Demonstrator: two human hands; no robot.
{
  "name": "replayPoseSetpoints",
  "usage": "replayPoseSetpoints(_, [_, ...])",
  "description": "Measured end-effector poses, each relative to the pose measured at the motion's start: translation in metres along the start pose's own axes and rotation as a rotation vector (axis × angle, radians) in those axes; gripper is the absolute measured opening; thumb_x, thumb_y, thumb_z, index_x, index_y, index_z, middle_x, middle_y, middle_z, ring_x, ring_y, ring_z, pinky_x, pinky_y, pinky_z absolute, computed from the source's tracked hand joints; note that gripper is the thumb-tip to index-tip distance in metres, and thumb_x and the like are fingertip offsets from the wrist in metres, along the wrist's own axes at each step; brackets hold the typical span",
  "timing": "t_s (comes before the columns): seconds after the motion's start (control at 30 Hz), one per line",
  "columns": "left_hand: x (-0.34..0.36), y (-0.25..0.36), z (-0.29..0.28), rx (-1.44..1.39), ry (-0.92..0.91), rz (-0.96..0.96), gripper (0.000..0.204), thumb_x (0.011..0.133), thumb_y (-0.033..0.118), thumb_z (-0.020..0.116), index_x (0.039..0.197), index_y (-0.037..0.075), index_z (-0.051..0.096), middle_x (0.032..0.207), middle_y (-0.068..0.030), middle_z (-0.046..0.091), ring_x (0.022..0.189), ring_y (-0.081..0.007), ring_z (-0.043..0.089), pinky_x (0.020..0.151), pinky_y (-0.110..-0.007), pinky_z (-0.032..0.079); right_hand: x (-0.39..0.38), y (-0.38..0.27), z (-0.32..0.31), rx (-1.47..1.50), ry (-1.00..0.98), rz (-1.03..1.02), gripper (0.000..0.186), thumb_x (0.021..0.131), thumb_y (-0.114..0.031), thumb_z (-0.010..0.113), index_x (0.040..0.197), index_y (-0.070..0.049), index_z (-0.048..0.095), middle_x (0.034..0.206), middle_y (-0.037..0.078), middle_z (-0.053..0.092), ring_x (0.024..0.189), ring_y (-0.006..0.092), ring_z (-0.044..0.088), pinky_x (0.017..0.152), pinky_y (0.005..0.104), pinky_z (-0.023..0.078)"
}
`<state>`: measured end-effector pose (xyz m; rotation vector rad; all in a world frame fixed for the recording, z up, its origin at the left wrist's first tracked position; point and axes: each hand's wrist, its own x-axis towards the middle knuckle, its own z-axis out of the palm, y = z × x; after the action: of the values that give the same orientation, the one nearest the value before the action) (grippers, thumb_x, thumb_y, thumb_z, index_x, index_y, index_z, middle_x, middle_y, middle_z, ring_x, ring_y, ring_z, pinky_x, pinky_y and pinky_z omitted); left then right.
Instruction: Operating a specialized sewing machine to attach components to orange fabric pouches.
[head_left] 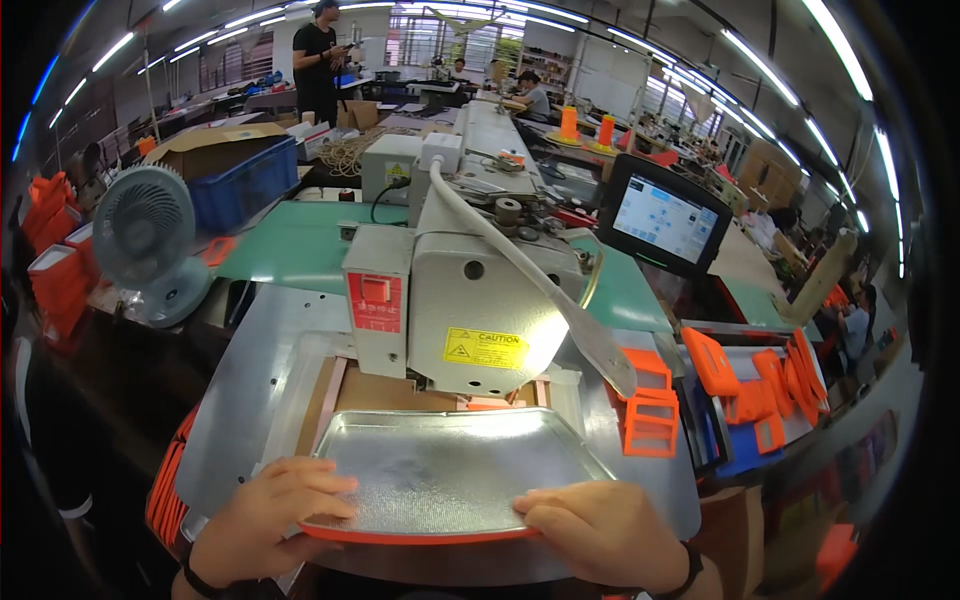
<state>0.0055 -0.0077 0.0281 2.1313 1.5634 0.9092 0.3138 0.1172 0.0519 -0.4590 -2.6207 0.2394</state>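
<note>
Item: silver tray (pixel 450 470) w/ orange near edge, flat on metal table (pixel 240 380), directly in front of sewing machine (pixel 470 300).
L hand (pixel 265 520): fingers spread over tray's near-left corner, thumb under.
R hand (pixel 600 530): fingers together, pressing near-right edge.
Orange frames (pixel 650 410) stacked to right; fan (pixel 145 240) far left.

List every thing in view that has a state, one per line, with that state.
silver tray: flat under the machine head, gripped at its near edge
left hand: on the tray's near-left corner
right hand: on the tray's near-right edge
touchscreen: lit
desk fan: whether it spins cannot be told
blue crate: open, cardboard inside
</note>
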Motion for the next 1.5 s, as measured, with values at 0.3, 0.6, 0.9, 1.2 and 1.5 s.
replayPoseSetpoints(0.3, [0.005, -0.031, -0.010, -0.023, 0.021, -0.002, 0.036, 0.072, 0.003, 0.076, 0.107, 0.013, 0.070, 0.121, -0.0058, 0.066, 0.122, -0.0313, 0.056, 0.101, -0.040, 0.048, 0.027, 0.007, 0.020, -0.024, -0.040, -0.005, 0.015, 0.078, -0.009, 0.070, 0.091, -0.005, 0.064, 0.096, 0.008, 0.073, 0.081, 0.0239, 0.072, 0.067, 0.0313, 0.057])
replayPoseSetpoints(0.6, [0.011, -0.050, 0.006, 0.160, -0.083, 0.020, 0.041, 0.074, 0.002, 0.074, 0.114, 0.012, 0.070, 0.124, -0.0098, 0.061, 0.129, -0.0355, 0.050, 0.103, -0.041, 0.047, 0.015, 0.019, 0.056, -0.100, -0.111, -0.060, 0.010, 0.083, -0.010, 0.065, 0.091, -0.005, 0.064, 0.108, 0.009, 0.069, 0.096, 0.0244, 0.069, 0.083, 0.0319, 0.057])
replayPoseSetpoints(0.9, [0.003, -0.056, 0.019, 0.232, -0.137, 0.000, 0.027, 0.081, 0.011, 0.073, 0.108, 0.012, 0.073, 0.126, -0.0099, 0.061, 0.130, -0.0355, 0.050, 0.103, -0.041, 0.047, -0.018, 0.069, 0.044, 0.159, -0.264, 0.120, 0.042, 0.078, -0.023, 0.077, 0.113, -0.005, 0.063, 0.127, 0.014, 0.059, 0.116, 0.0323, 0.058, 0.105, 0.0506, 0.043])
replayPoseSetpoints(1.2, [0.005, -0.052, 0.028, 0.226, -0.109, -0.007, 0.028, 0.076, 0.007, 0.074, 0.104, 0.014, 0.075, 0.124, -0.0092, 0.064, 0.126, -0.0336, 0.055, 0.111, -0.048, 0.040, -0.015, 0.103, 0.031, -0.027, -0.342, 0.190, 0.088, 0.072, -0.040, 0.081, 0.138, 0.005, 0.045, 0.150, 0.024, 0.036, 0.139, 0.0392, 0.036, 0.114, 0.0587, 0.029])
replayPoseSetpoints(1.5, [0.009, -0.046, 0.030, 0.221, -0.099, -0.006, 0.025, 0.077, 0.005, 0.073, 0.100, 0.013, 0.075, 0.117, -0.0090, 0.066, 0.120, -0.0304, 0.059, 0.113, -0.052, 0.038, 0.002, 0.107, 0.028, -0.094, -0.441, 0.199, 0.111, 0.063, -0.051, 0.083, 0.141, 0.011, 0.036, 0.150, 0.028, 0.034, 0.141, 0.0395, 0.034, 0.115, 0.0599, 0.026])
